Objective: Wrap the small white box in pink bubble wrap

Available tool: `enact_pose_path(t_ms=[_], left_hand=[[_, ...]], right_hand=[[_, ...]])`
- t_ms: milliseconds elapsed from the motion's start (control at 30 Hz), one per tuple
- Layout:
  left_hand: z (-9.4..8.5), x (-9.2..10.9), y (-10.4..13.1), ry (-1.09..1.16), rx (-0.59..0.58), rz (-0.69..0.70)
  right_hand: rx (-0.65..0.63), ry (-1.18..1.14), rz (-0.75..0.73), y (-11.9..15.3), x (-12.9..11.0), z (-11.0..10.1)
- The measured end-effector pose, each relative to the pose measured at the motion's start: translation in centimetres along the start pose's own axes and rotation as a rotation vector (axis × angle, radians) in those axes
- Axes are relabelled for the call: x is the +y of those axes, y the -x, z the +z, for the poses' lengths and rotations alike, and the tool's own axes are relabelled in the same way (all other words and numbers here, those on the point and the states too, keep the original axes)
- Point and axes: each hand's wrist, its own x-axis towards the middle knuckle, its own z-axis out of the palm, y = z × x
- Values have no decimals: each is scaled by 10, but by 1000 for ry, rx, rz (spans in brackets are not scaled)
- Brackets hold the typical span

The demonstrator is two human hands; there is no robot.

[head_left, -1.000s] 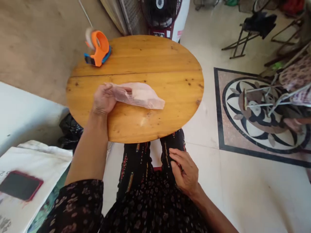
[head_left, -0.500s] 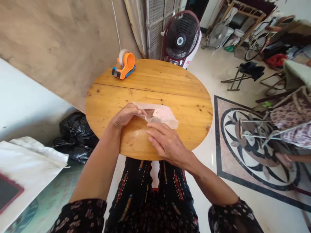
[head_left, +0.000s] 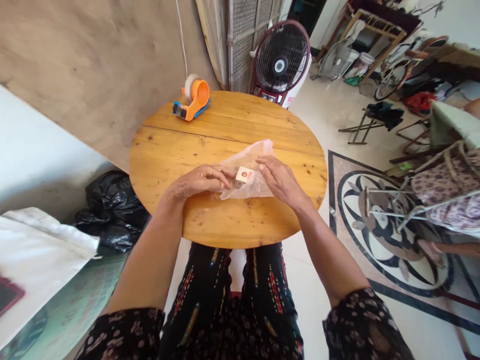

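A small cream box point(head_left: 245, 175) with a red print lies on a thin pinkish plastic bag or sheet point(head_left: 258, 148), spread crumpled across the table. My left hand point(head_left: 204, 180) rests at the sheet's left side, fingers stretched toward the box; its fingertips come close to the box, and I cannot tell if they touch it. On the other side, my right hand point(head_left: 281, 181) lies over the sheet's right part with its fingers extended, partly covering it. Neither hand grips the box.
The round wooden table point(head_left: 210, 220) carries an orange tape dispenser point(head_left: 197, 100) at its far left. A fan point(head_left: 280, 65) stands behind the table. Black plastic bags point(head_left: 112, 210) sit at the left, and a folding stool point(head_left: 369, 120) stands on the right. A person's foot shows at far right.
The plastic has opened out flatter, and the box's red-printed face now shows. My right hand has moved right and away from me; my left hand has shifted slightly toward the box.
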Motion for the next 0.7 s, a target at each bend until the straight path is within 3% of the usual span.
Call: enact_pose_path(t_ms=[200,333,500,600,700], left_hand=[[-2,4,1,-105,-94,18],[-1,7,1,-137,-55,-11],[5,7,1,-211,79,-152],[10,7,-1,-270,217,-211],[16,8,-5,-380,316,-161]], right_hand=[[-194,-334,86,-34,16,-3],[-97,-475,89,-37,31,18],[22,-568,146,-34,43,36],[30,-609,151,-32,42,31],[-1,-649,111,-28,37,23]])
